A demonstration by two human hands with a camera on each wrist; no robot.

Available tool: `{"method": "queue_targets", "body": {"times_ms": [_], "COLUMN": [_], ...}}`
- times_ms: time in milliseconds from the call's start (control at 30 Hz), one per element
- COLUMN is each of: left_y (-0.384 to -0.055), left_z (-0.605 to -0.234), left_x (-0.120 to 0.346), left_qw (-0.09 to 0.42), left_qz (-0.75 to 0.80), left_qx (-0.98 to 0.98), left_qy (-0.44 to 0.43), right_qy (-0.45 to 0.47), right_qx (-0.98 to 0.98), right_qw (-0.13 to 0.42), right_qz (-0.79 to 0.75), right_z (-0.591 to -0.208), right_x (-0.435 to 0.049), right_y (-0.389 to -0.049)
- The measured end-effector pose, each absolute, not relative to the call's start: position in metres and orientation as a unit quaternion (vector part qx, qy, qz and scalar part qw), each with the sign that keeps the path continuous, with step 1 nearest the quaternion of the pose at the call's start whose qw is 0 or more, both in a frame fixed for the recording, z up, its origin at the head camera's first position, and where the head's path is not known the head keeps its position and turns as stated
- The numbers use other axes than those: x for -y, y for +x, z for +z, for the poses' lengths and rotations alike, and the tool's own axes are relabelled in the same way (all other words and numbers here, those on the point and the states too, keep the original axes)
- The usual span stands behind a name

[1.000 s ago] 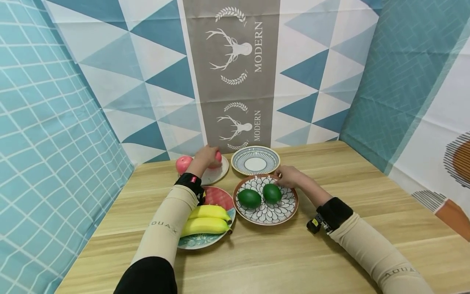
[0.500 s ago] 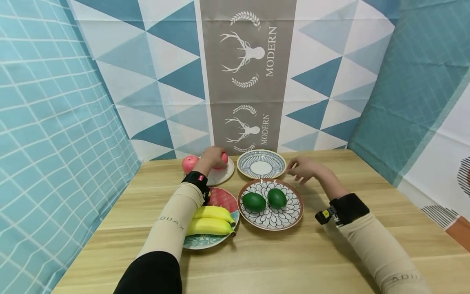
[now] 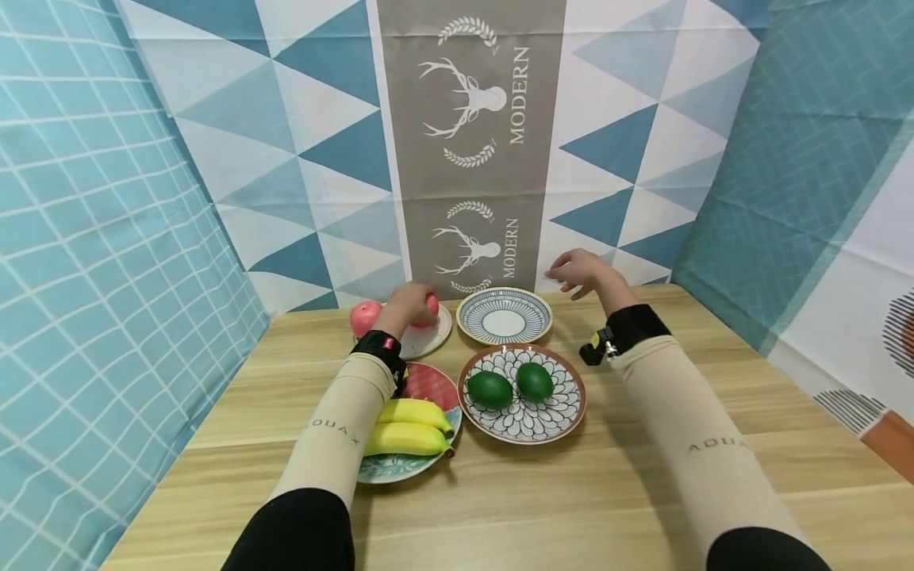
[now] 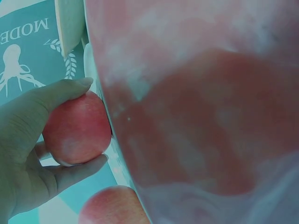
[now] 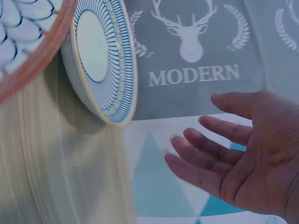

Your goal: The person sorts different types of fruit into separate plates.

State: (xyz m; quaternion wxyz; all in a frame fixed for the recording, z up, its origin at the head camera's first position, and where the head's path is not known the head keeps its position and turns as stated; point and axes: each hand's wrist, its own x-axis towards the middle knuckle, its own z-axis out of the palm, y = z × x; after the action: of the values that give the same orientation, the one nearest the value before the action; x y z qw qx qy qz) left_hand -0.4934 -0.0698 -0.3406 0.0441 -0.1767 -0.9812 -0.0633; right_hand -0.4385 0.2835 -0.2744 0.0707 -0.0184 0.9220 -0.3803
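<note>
My left hand (image 3: 405, 308) reaches over the white plate (image 3: 428, 341) at the back left. It grips a red apple (image 4: 78, 129), thumb on one side and fingers on the other in the left wrist view. Beside it lies a second apple (image 3: 365, 318). My right hand (image 3: 584, 271) is raised beyond the back right of the blue-striped plate (image 3: 504, 323), fingers loosely bent and holding nothing. That plate is bare. In front of it, a brown-rimmed flower-patterned plate (image 3: 524, 427) bears two dark green egg-shaped fruits (image 3: 489, 390).
Yellow bananas (image 3: 405, 438) lie on a red and green plate (image 3: 432, 385) at front left, partly under my left forearm. The plates stand close together on the wooden table (image 3: 543, 507). A patterned cloth (image 3: 471, 119) hangs right behind the table's back edge.
My right hand has left the flower-patterned plate's rim and risen up and back, past the striped plate. My left hand stays on the apple. The head view has shifted slightly.
</note>
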Motion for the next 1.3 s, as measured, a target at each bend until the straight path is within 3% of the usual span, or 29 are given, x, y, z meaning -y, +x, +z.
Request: {"method": "queue_targets", "body": {"times_ms": [233,433,733,1033,1300], "left_y": [-0.490,-0.497,-0.524,-0.494,-0.497], "left_z": [-0.339,-0.341,-0.350,-0.341,-0.342], "left_x": [0.073,0.070,0.074,0.069,0.070], "left_qw": [0.041,0.049,0.038,0.049,0.050], "left_qz": [-0.069,-0.061,-0.060,-0.069,-0.049], "left_qx": [0.981,0.981,0.980,0.981,0.984], "left_qy": [-0.178,-0.176,-0.185,-0.175,-0.165], "right_qy": [0.083,0.149,0.172,0.178,0.115], "right_qx": [-0.889,-0.879,-0.870,-0.854,-0.919], "right_qw": [0.127,0.136,0.166,0.199,0.208], "right_qz": [-0.432,-0.432,-0.431,-0.447,-0.313], "right_z": [-0.292,-0.303,-0.312,-0.322,-0.322], "right_x": [-0.271,-0.271,-0.261,-0.251,-0.243], "right_y": [-0.453,-0.459,-0.450,-0.465,-0.464]}}
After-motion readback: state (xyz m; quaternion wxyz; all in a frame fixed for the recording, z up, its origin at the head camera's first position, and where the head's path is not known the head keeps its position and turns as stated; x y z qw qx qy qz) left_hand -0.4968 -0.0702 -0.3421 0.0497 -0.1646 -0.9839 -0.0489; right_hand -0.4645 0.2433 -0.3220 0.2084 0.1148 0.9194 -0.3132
